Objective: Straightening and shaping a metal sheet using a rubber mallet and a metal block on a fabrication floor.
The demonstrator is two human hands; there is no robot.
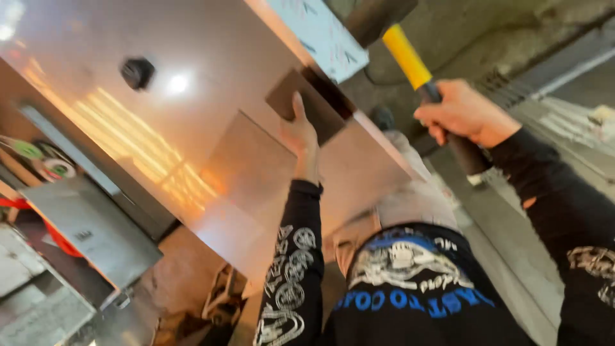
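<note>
A small block [314,106] lies on the big panel [192,128] near its right edge; the mallet [416,64] hangs right of it, beyond the panel.

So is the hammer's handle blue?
No, the hammer handle is yellow, with a dark lower part gripped in the right hand.
</note>
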